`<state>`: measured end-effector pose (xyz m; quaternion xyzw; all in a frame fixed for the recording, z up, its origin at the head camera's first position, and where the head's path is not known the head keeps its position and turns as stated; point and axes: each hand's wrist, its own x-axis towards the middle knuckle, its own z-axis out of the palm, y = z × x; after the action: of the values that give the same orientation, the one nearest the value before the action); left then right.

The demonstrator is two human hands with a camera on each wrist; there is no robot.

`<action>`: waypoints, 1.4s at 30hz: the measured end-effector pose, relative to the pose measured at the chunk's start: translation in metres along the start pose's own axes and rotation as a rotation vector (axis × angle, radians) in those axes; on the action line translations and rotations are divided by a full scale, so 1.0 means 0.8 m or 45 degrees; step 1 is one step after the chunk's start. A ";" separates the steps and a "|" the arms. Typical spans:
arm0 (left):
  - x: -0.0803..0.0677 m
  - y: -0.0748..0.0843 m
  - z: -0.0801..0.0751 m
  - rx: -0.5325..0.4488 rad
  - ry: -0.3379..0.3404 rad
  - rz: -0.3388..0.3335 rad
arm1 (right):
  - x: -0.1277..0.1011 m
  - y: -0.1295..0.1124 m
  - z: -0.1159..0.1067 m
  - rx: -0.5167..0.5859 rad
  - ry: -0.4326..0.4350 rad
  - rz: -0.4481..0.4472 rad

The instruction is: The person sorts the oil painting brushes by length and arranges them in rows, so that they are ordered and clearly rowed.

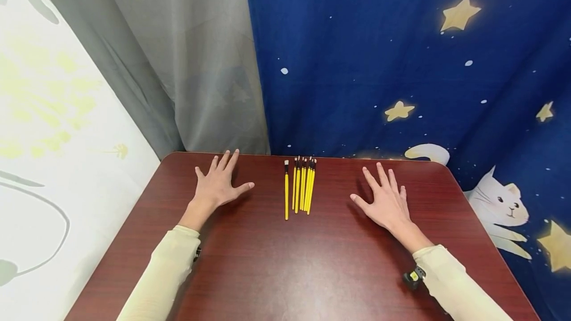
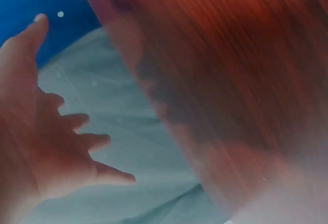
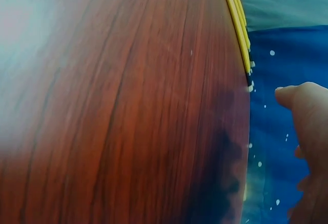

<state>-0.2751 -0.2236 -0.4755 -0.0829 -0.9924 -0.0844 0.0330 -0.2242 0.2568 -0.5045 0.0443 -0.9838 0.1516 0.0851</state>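
Several yellow-handled paintbrushes lie side by side near the far edge of the table, bristles pointing away. One paintbrush lies a little apart on their left. To the left of the brushes, my left hand is spread with fingers straight, holding nothing; in the left wrist view the same hand shows its fingers fanned apart. My right hand is spread likewise to the right of the brushes, also holding nothing. The right wrist view shows the thumb side of that hand, with some yellow brush handles beyond it.
The dark red wooden table has rounded far corners. Behind it hang a grey curtain and a blue curtain with stars and a white cat. A pale patterned panel stands on the left.
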 end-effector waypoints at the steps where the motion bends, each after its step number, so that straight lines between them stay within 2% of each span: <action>1: 0.000 0.003 0.001 0.002 0.006 -0.010 | 0.001 -0.003 0.001 0.002 0.009 -0.004; 5: 0.001 0.013 0.003 0.004 0.024 -0.033 | 0.005 -0.013 0.004 0.014 0.043 -0.014; 12: 0.003 0.033 0.007 -0.008 -0.015 -0.029 | 0.014 -0.033 0.012 0.044 0.114 -0.034; 16: 0.004 0.045 0.008 -0.037 -0.039 -0.022 | 0.019 -0.043 0.013 0.080 0.107 -0.029; 24: 0.007 0.065 0.012 -0.006 -0.044 0.008 | 0.031 -0.060 0.017 0.120 0.096 -0.028; 37: 0.020 0.103 0.029 -0.016 -0.073 0.039 | 0.041 -0.096 0.034 0.179 0.067 -0.055; 42: 0.022 0.122 0.035 -0.027 -0.056 0.052 | 0.047 -0.114 0.041 0.217 0.059 -0.061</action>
<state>-0.2776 -0.1214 -0.4856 -0.1055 -0.9901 -0.0923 0.0118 -0.2561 0.1579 -0.5016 0.0714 -0.9637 0.2336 0.1073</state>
